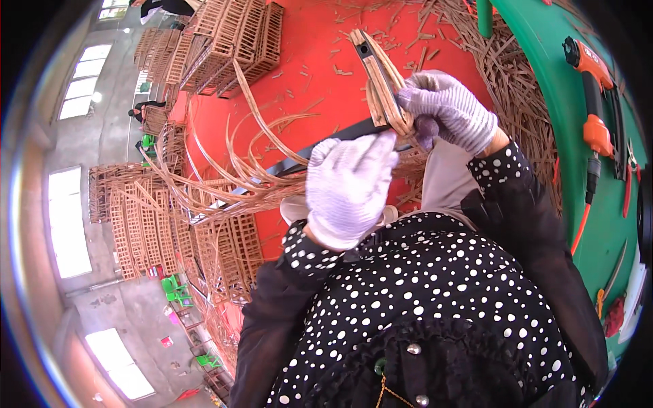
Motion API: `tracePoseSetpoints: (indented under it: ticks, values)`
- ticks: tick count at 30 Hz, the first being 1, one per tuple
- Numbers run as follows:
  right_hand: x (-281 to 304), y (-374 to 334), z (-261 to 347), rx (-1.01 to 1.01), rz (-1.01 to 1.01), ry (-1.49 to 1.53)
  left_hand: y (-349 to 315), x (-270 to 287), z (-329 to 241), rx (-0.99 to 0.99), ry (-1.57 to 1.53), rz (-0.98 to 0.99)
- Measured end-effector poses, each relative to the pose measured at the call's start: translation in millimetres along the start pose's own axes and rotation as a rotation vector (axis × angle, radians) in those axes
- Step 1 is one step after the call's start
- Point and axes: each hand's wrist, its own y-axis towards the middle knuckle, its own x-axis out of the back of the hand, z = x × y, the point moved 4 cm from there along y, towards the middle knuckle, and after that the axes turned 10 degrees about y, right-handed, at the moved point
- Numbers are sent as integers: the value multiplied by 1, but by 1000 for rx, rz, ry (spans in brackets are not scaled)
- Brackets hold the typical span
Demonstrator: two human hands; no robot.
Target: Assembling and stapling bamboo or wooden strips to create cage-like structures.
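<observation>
Both my hands wear pale, ribbed work gloves. A black metal frame crosses in front of my body, with a short upright end that has a hole near its tip. Tan, flat rattan-like strips run along this end and bend round its base. My right hand is closed on the strips at that bend, its thumb side dark and worn. Over the frame's corner lies my left hand, back upward, fingers close together and bent onto the frame. Its fingertips' undersides are hidden.
Long loose strips curve out leftward from the woven work. A green table at right bears an orange-and-black air tool with a hose, and red-handled pliers. Cut strips pile beside it. Woven frames are stacked far left.
</observation>
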Motion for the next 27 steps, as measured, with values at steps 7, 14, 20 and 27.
tracePoseSetpoints:
  ticks: [7, 14, 20, 27]
  values:
    - [7, 1, 4, 56, -160, -162, 32, 0, 45, 45, -266, 166]
    - [8, -21, -5, 367, -374, -399, 43, -36, 68, 169, -758, 515]
    - [-33, -51, -11, 885, -66, -996, 50, -53, 84, 243, -1136, 946]
    - [-56, -40, -16, 684, -179, -1463, 61, -48, 91, 35, -798, 1133]
